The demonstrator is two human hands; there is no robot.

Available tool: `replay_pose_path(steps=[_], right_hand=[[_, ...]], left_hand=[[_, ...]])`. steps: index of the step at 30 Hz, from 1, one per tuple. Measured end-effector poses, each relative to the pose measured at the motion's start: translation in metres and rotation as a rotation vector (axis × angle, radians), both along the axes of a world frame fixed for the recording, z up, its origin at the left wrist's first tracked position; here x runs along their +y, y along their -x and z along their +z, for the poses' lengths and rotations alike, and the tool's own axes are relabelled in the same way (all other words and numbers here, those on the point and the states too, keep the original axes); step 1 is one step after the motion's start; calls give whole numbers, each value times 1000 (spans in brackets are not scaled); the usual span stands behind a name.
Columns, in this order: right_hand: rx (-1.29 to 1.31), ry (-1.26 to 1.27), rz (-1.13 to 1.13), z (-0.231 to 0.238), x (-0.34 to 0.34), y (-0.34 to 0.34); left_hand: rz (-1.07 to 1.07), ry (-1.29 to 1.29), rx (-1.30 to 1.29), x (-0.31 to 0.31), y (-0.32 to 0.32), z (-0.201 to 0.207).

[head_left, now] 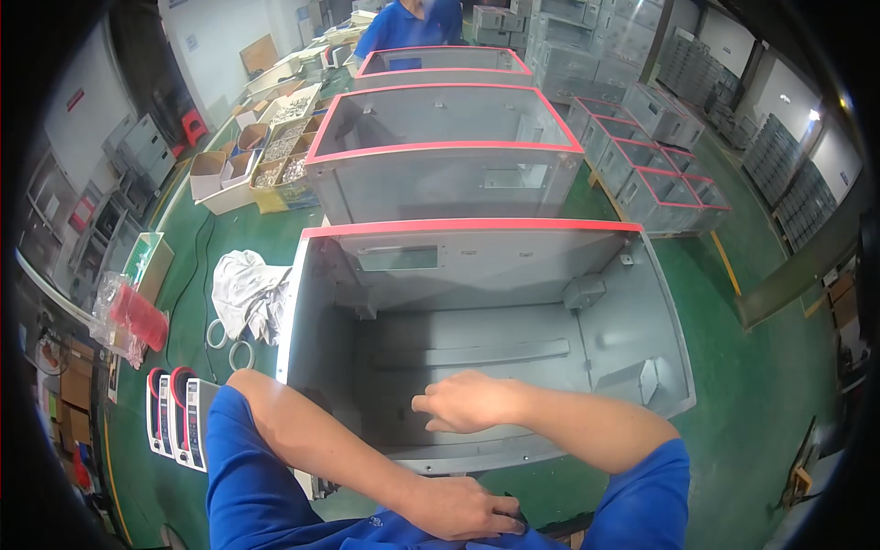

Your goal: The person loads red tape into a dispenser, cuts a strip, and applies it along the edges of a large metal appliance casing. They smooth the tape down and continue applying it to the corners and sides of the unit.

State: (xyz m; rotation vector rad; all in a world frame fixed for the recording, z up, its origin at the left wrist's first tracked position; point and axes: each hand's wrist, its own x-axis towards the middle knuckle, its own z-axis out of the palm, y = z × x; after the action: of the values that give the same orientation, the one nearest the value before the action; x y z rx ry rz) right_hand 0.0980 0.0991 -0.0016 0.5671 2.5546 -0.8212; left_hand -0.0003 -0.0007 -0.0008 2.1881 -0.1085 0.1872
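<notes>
Right in front of me stands a large open-topped grey metal box (495, 284), with a red strip (477, 225) along its far rim. The box has a rectangular cutout, small brackets in the corners and a flat bar across its floor. Over the near part of its opening is my right hand (469, 401), its fingers curled; anything in them is hidden. My left hand (458, 507) is held low at my waist, nearer than the box's near edge. Its fingers are closed near a small dark thing that I cannot make out.
Beyond stand more grey boxes (449, 183) with red-edged rims, and a person in blue (412, 27). On the left are a white cloth (249, 295), tape rolls (241, 356), two white tape dispensers (188, 420) and parts bins (280, 165). Stacked boxes (646, 165) fill the right.
</notes>
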Motion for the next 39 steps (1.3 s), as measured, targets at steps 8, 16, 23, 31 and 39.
replay_pose_path(steps=[8,16,23,31,39], right_hand=[[40,-8,10,-4,0,-1],[37,-10,17,-6,0,-1],[37,-2,10,-5,0,-1],[45,-6,14,-7,0,-1],[34,-11,19,-6,0,0]], left_hand=[[-4,46,48,-1,0,2],[-6,40,56,0,0,3],[-10,37,67,1,0,5],[-15,39,77,1,0,5],[-15,36,77,1,0,4]])
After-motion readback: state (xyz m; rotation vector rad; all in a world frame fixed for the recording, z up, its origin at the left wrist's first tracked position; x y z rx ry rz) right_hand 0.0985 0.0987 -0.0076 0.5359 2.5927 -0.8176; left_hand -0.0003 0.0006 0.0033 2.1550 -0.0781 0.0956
